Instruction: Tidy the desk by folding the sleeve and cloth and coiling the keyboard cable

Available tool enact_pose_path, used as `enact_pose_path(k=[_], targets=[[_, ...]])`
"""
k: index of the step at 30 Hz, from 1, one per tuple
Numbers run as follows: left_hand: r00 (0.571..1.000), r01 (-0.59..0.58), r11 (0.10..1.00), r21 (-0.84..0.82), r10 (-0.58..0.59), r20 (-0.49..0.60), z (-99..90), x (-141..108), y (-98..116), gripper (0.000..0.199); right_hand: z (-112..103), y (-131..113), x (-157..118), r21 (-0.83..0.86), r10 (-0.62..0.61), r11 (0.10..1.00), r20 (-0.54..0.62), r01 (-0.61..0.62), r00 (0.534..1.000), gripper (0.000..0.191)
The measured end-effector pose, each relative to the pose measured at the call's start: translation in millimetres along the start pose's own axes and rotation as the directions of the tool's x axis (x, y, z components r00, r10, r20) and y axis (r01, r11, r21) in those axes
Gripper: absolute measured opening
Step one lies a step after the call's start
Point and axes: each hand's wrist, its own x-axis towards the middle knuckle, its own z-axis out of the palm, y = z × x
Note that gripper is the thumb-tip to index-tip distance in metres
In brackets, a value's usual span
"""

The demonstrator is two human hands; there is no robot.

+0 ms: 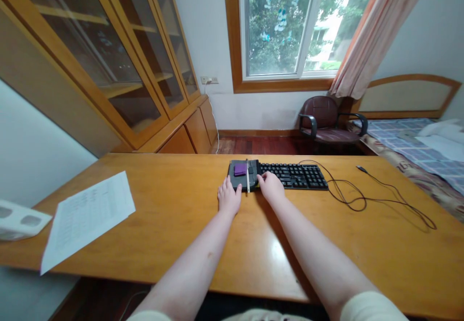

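A dark grey flat case (235, 182) lies on the desk in front of me, against the left end of a black keyboard (295, 176). On top of the case rest a small purple item (239, 169) and a slim whitish pen-like stick (248, 178). My left hand (229, 196) lies with fingers stretched over the near left corner of the case. At its right edge, the thumb and fingers of my right hand (271, 187) are closed in a pinch, beside the keyboard. Exactly what part sits between those fingertips is too small to tell.
The keyboard's cable (348, 199) loops across the right of the wooden desk (174, 234), ending in a USB plug (361, 168). Printed sheets (90, 217) and a white object with oval holes (23, 219) are at the left. Beyond the desk stands an armchair (322, 118).
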Motion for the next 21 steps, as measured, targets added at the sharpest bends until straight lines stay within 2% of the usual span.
enact_pose_path(k=[4, 7, 9, 11, 14, 15, 18, 21], targets=[[1.0, -0.006, 1.0, 0.005, 0.006, -0.003, 0.3, 1.0, 0.3, 0.063, -34.8, 50.2, 2.6, -0.089, 0.009, 0.996, -0.182, -0.025, 0.983, 0.033], [1.0, -0.008, 1.0, 0.009, 0.008, -0.007, 0.2, 1.4, 0.2, 0.062, -72.0, 109.7, 5.6, -0.186, 0.044, 0.976, -0.326, -0.11, 0.944, 0.04], [1.0, -0.01, 1.0, 0.008, 0.01, -0.003, -0.4, 1.3, 0.1, 0.062, -95.9, 155.5, 3.9, -0.265, 0.125, 0.936, -0.366, -0.233, 0.922, 0.047], [1.0, -0.009, 1.0, 0.005, 0.009, 0.003, -1.1, 1.2, 0.0, 0.062, -115.4, 199.9, -2.8, -0.37, 0.183, 0.884, -0.288, -0.285, 0.94, 0.055], [1.0, -0.014, 1.0, 0.007, 0.014, -0.005, -1.3, 1.6, -0.1, 0.061, -133.5, 251.4, -22.0, -0.479, 0.175, 0.859, -0.051, -0.178, 0.983, 0.052], [1.0, -0.016, 1.0, 0.012, 0.016, -0.009, -1.2, 1.8, -0.1, 0.061, -136.8, 262.7, -29.8, -0.498, 0.137, 0.857, -0.028, -0.132, 0.99, 0.047], [1.0, -0.017, 0.999, 0.028, 0.018, -0.016, -0.3, 2.3, -0.1, 0.061, -140.5, 278.7, -53.0, -0.559, 0.067, 0.825, -0.049, -0.082, 0.997, 0.031], [1.0, -0.015, 0.999, 0.036, 0.016, -0.02, 0.2, 2.1, 0.2, 0.062, -137.5, 275.0, -70.5, -0.598, 0.062, 0.798, -0.051, -0.08, 0.997, 0.029]])
